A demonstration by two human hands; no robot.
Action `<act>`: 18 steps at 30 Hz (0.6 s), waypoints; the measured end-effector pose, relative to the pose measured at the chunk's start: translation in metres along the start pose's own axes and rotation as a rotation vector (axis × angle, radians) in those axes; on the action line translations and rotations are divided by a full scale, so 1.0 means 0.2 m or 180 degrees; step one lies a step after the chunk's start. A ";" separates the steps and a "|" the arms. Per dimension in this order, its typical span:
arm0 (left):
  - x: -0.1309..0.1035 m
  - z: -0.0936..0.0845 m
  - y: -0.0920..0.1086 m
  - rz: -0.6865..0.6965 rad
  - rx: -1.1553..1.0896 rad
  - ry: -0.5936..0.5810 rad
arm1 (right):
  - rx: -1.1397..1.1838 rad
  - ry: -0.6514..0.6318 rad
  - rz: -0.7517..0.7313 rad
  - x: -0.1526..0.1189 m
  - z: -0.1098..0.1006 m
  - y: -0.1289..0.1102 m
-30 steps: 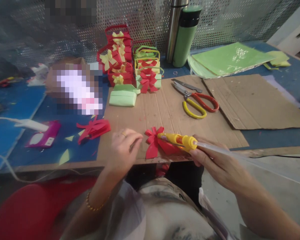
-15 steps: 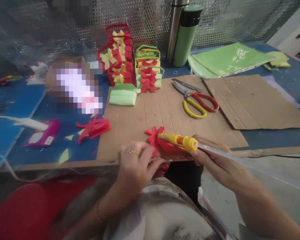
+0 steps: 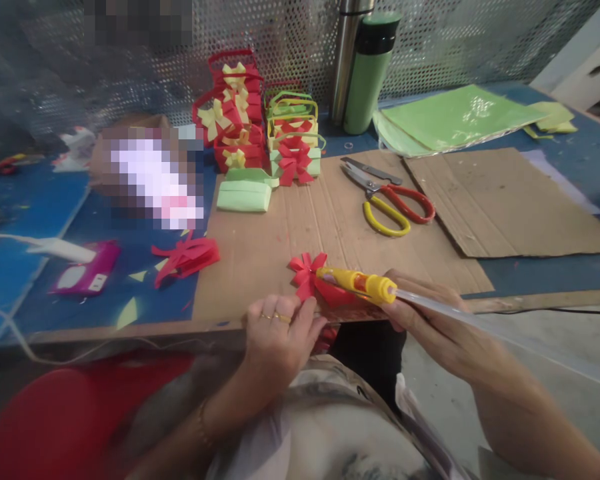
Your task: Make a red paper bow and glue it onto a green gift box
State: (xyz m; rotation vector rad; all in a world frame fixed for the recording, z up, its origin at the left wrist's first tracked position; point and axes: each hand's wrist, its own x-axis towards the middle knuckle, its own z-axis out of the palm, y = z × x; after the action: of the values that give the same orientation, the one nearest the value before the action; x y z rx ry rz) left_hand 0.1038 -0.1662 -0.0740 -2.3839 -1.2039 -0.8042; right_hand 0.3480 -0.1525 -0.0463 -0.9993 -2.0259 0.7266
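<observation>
A red paper bow (image 3: 306,272) lies near the front edge of the cardboard, its loops spread. My left hand (image 3: 283,333) has curled fingers, with thumb and forefinger closed at the bow's lower tail. In my right hand (image 3: 430,320) is a yellow hot glue gun (image 3: 355,283), its tip pointing left at the middle of the bow. A long translucent glue stick (image 3: 460,317) sticks out of the gun's back end, over my wrist. Part of the red paper shows under the gun; its handle is hidden by my hand.
Scissors (image 3: 387,210) with red and yellow handles lie on the cardboard mat (image 3: 250,253). Behind stand small red paper baskets (image 3: 240,113), a pale green folded paper box (image 3: 244,193) and a green bottle (image 3: 370,80). Red strips (image 3: 187,257) and a purple device (image 3: 87,270) lie left.
My left hand has shifted slightly down and right, its fingers drawing back from the bow's middle toward its tail. The glue gun stays at the bow.
</observation>
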 end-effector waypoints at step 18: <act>0.06 -0.05 -0.01 0.0082 0.0084 -0.0421 | -0.0050 0.0155 0.0212 0.01 -0.02 -0.03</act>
State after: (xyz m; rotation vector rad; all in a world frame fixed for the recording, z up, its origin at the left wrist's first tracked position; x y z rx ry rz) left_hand 0.1055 -0.1630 -0.0590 -2.4588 -1.2230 -0.6271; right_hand 0.3480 -0.1534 -0.0387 -1.0877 -1.9674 0.7156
